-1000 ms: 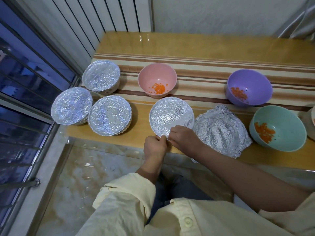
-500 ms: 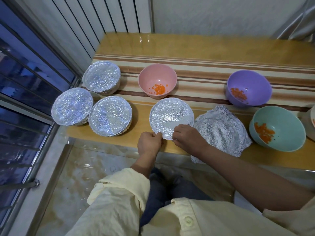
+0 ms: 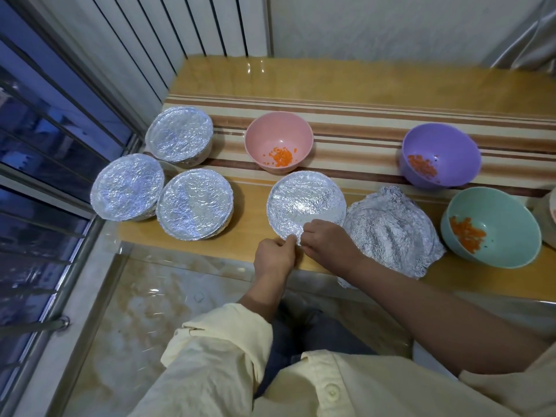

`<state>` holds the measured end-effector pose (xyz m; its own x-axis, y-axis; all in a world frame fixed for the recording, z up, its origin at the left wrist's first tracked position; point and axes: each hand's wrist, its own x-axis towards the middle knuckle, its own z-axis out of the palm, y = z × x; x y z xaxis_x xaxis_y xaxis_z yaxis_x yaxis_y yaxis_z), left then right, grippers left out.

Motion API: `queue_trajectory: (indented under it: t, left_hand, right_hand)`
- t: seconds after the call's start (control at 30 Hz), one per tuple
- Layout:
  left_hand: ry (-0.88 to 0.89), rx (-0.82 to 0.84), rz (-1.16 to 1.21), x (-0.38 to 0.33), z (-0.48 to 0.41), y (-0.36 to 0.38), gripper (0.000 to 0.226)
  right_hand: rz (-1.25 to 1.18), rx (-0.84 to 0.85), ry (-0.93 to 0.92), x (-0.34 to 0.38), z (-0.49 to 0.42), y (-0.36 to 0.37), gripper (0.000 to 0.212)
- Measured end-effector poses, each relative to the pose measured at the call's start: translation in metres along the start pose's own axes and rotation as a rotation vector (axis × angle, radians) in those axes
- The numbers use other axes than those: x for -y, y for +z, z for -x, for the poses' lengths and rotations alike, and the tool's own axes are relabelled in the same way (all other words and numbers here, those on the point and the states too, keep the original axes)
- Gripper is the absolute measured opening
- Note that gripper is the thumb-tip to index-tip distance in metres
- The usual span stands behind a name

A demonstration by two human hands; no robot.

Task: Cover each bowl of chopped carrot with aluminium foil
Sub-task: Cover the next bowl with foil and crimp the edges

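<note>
Watching left grip [image 3: 275, 256] and right grip [image 3: 327, 244] both pinching foil [image 3: 304, 203] edge, crimping it down so it is sealing tight. Just right of grips, spare sheet [image 3: 391, 233] lying ready, likely for pink bowl [image 3: 278, 136].

Far strip of surface [image 3: 361, 82]: lay open. Left end: three foil-covered bowls [image 3: 194, 206] crowded together. Near right: crumpled foil sheet [image 3: 391, 233] blocked passage.

A foil cover [image 3: 307, 203] hides whatever lies beneath it, its near rim lost behind the left hand [image 3: 273, 258] and right hand [image 3: 328, 243], whose fingertips curl out of sight, while the frame's right edge cuts off a pale bowl [image 3: 549, 218] and the right forearm [image 3: 421, 302] masks a corner of the loose foil sheet [image 3: 391, 230].
</note>
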<state>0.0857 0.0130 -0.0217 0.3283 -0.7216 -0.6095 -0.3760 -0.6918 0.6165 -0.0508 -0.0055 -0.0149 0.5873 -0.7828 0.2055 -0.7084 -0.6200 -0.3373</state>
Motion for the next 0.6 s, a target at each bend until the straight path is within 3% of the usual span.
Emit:
queue_trajectory:
  t: [0.17,0.33,0.53,0.6]
  left_hand:
    - [0.029,-0.012,-0.134,-0.004,0.0,0.0,0.034]
    - [0.027,0.039,-0.145,-0.005,0.003,-0.003,0.048]
    - [0.026,-0.017,-0.191,-0.008,-0.004,-0.005,0.035]
    - [0.021,-0.013,-0.197,-0.011,-0.006,-0.01,0.034]
  right_hand:
    - [-0.006,0.006,0.006,0.0,0.002,0.003,0.028]
    - [-0.026,-0.001,0.007,0.002,0.003,0.004,0.031]
    - [-0.038,-0.023,-0.005,-0.004,0.002,0.003,0.015]
    - [-0.045,-0.024,-0.024,-0.008,0.005,-0.001,0.02]
